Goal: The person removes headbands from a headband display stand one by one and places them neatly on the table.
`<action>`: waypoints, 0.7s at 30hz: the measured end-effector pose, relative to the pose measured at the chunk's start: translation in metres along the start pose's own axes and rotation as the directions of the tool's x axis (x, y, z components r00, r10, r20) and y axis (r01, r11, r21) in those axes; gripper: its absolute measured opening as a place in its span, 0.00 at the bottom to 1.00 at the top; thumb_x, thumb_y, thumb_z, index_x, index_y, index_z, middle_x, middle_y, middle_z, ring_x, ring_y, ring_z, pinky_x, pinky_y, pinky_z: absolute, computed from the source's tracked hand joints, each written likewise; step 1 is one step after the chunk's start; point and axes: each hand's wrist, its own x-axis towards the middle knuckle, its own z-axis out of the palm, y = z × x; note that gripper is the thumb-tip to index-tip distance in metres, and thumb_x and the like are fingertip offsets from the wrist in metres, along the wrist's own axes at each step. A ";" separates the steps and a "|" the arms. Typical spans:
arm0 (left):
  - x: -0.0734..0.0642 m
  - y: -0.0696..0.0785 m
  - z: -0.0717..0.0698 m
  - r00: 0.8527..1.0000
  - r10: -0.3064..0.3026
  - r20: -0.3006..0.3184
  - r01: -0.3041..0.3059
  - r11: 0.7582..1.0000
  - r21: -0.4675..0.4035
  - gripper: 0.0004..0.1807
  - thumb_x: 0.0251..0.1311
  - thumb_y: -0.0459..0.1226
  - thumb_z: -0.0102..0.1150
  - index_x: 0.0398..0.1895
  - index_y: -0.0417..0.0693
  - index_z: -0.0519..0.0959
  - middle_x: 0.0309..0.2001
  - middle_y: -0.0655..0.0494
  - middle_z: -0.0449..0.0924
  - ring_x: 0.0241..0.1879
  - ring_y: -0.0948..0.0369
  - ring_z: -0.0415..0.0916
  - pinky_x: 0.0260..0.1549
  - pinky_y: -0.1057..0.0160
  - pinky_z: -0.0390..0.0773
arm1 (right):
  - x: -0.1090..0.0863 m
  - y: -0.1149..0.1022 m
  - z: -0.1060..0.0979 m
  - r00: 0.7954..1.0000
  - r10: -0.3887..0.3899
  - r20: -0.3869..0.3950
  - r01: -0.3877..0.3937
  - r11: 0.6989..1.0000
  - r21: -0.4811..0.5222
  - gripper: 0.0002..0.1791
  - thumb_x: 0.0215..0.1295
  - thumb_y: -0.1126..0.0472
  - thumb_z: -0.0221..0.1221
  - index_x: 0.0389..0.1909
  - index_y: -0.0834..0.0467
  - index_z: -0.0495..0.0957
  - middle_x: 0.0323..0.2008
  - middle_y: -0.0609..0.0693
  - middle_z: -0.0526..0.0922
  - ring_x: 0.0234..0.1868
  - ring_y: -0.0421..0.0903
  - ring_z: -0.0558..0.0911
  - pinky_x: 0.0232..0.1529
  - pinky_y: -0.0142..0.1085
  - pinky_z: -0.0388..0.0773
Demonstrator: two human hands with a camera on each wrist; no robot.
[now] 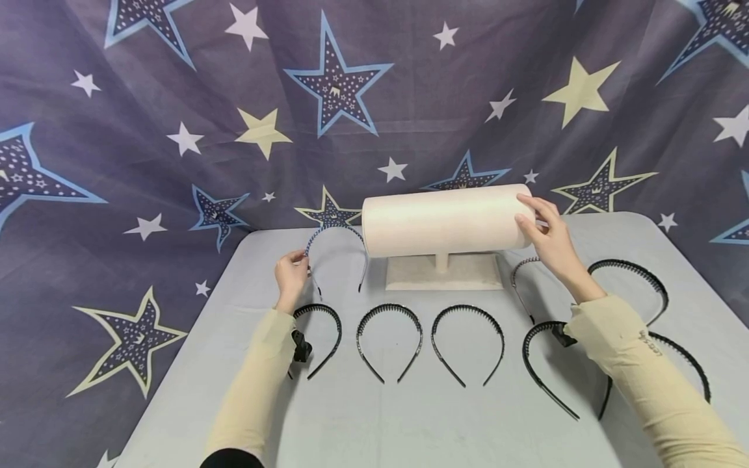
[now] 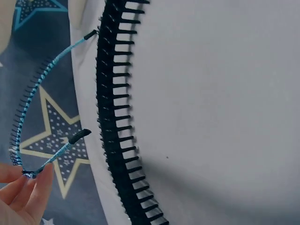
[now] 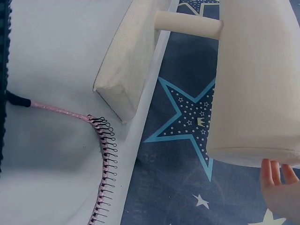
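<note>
My left hand pinches one side of a blue toothed headband, which stands upright with its tips downward at the left end of the display roll. In the left wrist view, thumb and fingers close on the blue band near one arm. A cream padded cylinder lies sideways on a short post over a rectangular base. At its right end, my right hand rests its fingertips against the round edge, fingers loosely extended. The right wrist view shows those fingertips at the cylinder's end.
Dark toothed headbands lie in a row in front: one with a black bow by the left sleeve, then two plain ones. More dark headbands and a pink one lie near the right arm. A starry cloth hangs behind.
</note>
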 end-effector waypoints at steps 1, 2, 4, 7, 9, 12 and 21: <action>0.001 -0.002 0.000 1.000 0.001 0.008 -0.001 1.000 0.007 0.14 0.57 0.28 0.47 0.45 0.32 0.76 0.42 0.37 0.77 0.31 0.47 0.79 0.21 0.71 0.80 | 0.000 0.000 0.000 1.000 -0.001 -0.001 0.001 1.000 0.000 0.22 0.64 0.65 0.49 0.58 0.67 0.64 0.55 0.62 0.61 0.42 0.31 0.65 0.39 0.16 0.66; 0.002 -0.003 0.000 1.000 -0.002 0.013 0.002 1.000 0.011 0.14 0.57 0.28 0.47 0.45 0.32 0.76 0.42 0.37 0.77 0.31 0.47 0.79 0.21 0.71 0.80 | 0.000 0.000 0.000 1.000 -0.002 -0.002 0.002 1.000 -0.001 0.22 0.64 0.65 0.49 0.58 0.67 0.64 0.55 0.62 0.61 0.42 0.31 0.65 0.39 0.16 0.66; 0.003 -0.005 0.000 1.000 -0.012 0.020 0.012 1.000 0.024 0.14 0.57 0.28 0.48 0.45 0.32 0.76 0.42 0.37 0.77 0.31 0.47 0.79 0.20 0.71 0.79 | 0.000 0.000 0.000 1.000 -0.005 -0.001 0.005 1.000 -0.006 0.22 0.64 0.65 0.49 0.58 0.66 0.64 0.55 0.62 0.61 0.42 0.31 0.65 0.39 0.16 0.66; 0.005 -0.007 0.000 0.999 -0.026 0.028 0.025 0.999 0.036 0.13 0.57 0.28 0.48 0.43 0.32 0.77 0.41 0.36 0.77 0.30 0.46 0.79 0.18 0.73 0.78 | 0.000 0.001 0.000 1.000 -0.009 -0.002 0.009 1.000 -0.009 0.21 0.64 0.65 0.49 0.58 0.66 0.64 0.55 0.62 0.61 0.42 0.32 0.66 0.39 0.15 0.66; 0.007 -0.008 0.000 0.999 -0.036 0.031 0.035 0.999 0.041 0.12 0.57 0.27 0.48 0.42 0.32 0.77 0.41 0.36 0.77 0.30 0.46 0.79 0.17 0.74 0.77 | 0.000 0.001 0.000 1.000 -0.013 -0.002 0.013 1.000 -0.010 0.21 0.64 0.65 0.49 0.57 0.66 0.64 0.55 0.62 0.61 0.42 0.32 0.66 0.39 0.15 0.66; 0.008 -0.008 0.000 0.998 -0.042 0.041 0.040 0.998 0.050 0.12 0.57 0.27 0.48 0.42 0.32 0.78 0.41 0.35 0.77 0.30 0.45 0.79 0.16 0.75 0.76 | 0.000 0.001 0.000 1.000 -0.017 -0.004 0.017 1.000 -0.007 0.21 0.64 0.65 0.49 0.58 0.67 0.64 0.55 0.63 0.61 0.42 0.33 0.66 0.39 0.15 0.66; 0.014 -0.015 0.002 0.991 -0.109 0.081 0.107 0.994 0.026 0.12 0.57 0.28 0.49 0.42 0.33 0.78 0.41 0.37 0.77 0.30 0.47 0.79 0.19 0.74 0.78 | 0.000 0.000 0.000 1.000 -0.015 -0.006 0.014 1.000 -0.013 0.21 0.63 0.65 0.49 0.57 0.67 0.64 0.55 0.63 0.61 0.42 0.31 0.65 0.38 0.16 0.66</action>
